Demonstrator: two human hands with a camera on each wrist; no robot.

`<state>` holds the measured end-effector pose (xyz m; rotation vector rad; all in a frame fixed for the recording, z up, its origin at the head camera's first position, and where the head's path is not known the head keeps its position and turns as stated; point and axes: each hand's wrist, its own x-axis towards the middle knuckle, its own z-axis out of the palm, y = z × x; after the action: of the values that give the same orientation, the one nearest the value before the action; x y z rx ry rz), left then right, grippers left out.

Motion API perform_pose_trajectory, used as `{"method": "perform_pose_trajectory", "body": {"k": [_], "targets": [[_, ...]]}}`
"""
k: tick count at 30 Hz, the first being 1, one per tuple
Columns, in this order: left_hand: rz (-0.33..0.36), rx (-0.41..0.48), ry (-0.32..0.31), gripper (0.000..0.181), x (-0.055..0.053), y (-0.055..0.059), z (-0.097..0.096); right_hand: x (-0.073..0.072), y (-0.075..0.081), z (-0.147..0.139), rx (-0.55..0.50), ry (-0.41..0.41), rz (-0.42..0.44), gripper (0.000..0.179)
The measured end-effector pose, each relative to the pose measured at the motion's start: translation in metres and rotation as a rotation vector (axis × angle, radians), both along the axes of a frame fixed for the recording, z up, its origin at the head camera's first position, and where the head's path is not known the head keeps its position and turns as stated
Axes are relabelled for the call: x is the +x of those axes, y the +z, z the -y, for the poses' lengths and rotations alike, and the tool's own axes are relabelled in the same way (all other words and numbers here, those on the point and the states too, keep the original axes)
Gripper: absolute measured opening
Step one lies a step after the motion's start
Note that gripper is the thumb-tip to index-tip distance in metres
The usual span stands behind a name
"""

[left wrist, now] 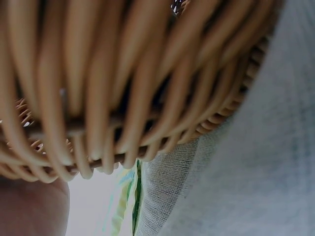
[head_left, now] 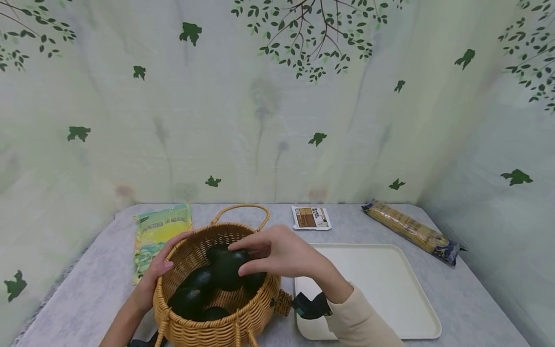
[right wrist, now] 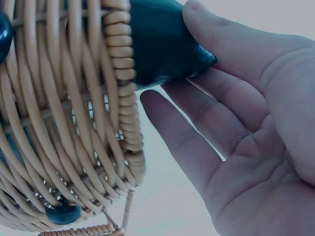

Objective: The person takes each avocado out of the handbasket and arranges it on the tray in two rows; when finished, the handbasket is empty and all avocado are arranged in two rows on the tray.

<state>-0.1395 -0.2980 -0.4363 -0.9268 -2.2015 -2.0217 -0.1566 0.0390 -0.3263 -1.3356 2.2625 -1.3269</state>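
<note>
A round wicker basket with a tall handle stands at the front, tilted so its inside shows. Several dark green avocados lie in it. My left hand grips the basket's left rim, with the thumb over the edge. In the left wrist view, the basket's woven side fills most of the upper part. Over the basket's opening, my right hand pinches one avocado between thumb and fingers. From the right wrist, that avocado shows its pointed end beside the thumb, at the rim.
Right of the basket lies a white tray. Behind are a small white-and-brown packet and, at far right, a long golden packet. A yellow-green bag lies behind my left hand. Patterned cloth hangs around the table.
</note>
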Motion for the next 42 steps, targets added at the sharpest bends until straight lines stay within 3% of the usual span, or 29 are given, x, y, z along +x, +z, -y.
{"method": "perform_pose_trajectory", "body": {"k": [15,19,24,32,42], "targets": [[-0.015,0.021,-0.011,0.062,0.002,0.004,-0.003,0.016,-0.012,-0.033,-0.246,-0.187,0.195,0.046],[0.005,0.012,0.009,0.062,0.003,0.004,-0.005,0.02,-0.016,-0.044,-0.291,-0.226,0.179,0.045],[0.003,0.015,0.02,0.062,0.001,0.001,-0.003,0.02,-0.02,-0.051,-0.343,-0.218,0.147,0.045],[-0.002,0.005,0.035,0.063,0.004,0.007,-0.006,0.02,-0.015,-0.061,-0.333,-0.226,0.122,0.045],[-0.016,0.013,0.027,0.062,0.002,0.003,-0.002,0.021,-0.012,-0.074,-0.31,-0.252,0.092,0.046]]}}
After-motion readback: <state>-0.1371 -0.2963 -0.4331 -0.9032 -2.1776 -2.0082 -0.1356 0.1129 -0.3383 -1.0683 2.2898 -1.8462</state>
